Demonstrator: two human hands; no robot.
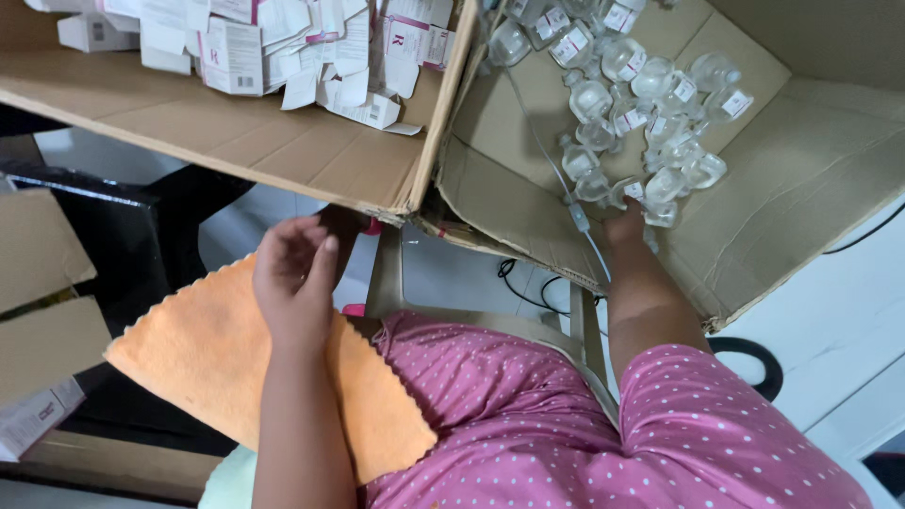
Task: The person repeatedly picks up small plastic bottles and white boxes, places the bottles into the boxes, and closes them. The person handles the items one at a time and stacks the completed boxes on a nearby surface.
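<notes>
White floor shows beneath two open cardboard boxes. Left hand [294, 273] hovers open-fingered above an orange cloth [217, 358] on the lap. Right hand [627, 226] reaches into the right box [801, 179] among clear glass vials [641, 104]; its grip cannot be told.

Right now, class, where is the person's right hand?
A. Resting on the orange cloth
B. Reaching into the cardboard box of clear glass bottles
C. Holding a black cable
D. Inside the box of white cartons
B: the right hand reaches over the box's edge to the clear glass bottles, while the left hand hovers open above the orange cloth.
</notes>
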